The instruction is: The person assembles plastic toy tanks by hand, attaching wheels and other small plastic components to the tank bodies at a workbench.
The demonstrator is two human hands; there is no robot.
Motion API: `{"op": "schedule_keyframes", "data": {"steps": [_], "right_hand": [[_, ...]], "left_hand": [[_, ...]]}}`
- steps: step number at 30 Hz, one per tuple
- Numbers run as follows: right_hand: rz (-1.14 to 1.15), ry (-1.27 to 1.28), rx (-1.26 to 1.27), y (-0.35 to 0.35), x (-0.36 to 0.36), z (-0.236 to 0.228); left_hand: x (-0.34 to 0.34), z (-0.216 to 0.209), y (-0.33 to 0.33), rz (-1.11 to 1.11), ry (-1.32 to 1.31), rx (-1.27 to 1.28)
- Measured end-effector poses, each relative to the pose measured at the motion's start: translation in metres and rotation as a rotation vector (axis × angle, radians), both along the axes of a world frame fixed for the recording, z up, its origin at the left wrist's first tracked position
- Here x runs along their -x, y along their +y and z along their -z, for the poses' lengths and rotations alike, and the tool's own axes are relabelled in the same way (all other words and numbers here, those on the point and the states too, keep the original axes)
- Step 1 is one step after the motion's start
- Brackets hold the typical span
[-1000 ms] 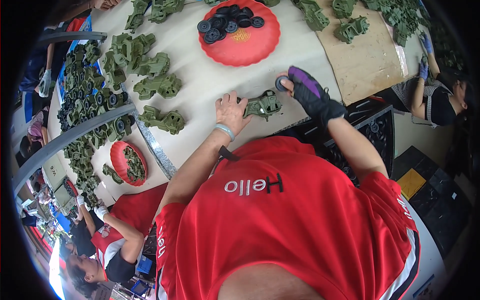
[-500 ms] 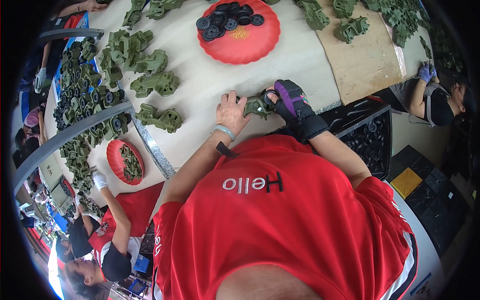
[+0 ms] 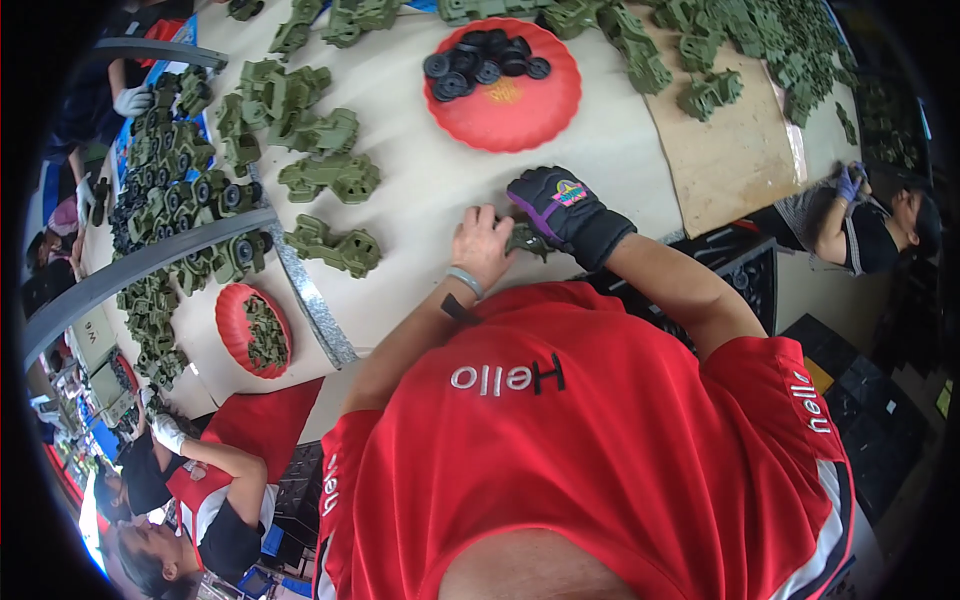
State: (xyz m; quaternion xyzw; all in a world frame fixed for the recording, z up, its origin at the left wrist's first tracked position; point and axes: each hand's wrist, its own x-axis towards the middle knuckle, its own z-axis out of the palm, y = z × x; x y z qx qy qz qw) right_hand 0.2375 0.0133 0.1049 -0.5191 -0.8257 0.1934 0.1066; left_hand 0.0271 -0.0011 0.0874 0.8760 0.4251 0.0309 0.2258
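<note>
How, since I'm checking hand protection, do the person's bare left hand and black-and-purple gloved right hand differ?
The bare left hand is uncovered, while the black-and-purple gloved right hand bears a colourful patch on its back. The left hand has a pale, round bangle at its wrist; the right has a dark cuff. The left hand shows its fingers; the right hand's fingertips are hidden. Both are at one olive-green plastic vehicle body.
</note>
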Motion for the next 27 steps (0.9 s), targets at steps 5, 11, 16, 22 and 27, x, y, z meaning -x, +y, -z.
{"op": "schedule_keyframes", "data": {"steps": [5,11,16,22,27], "right_hand": [[0.019,0.054,0.083,0.004,0.005,-0.018],[-0.261,-0.026,0.201,0.017,0.008,-0.028],[0.101,0.068,0.248,0.011,0.009,-0.028],[-0.212,0.003,0.272,0.026,0.011,-0.024],[-0.125,0.081,0.241,0.026,0.013,-0.027]], "left_hand": [[0.008,0.022,-0.005,0.041,-0.142,-0.064],[0.008,0.029,-0.009,0.034,-0.205,-0.072],[0.008,0.024,-0.006,0.043,-0.151,-0.024],[0.009,0.018,-0.002,0.024,-0.186,-0.004],[0.012,0.016,0.0,0.019,-0.146,0.013]]}}
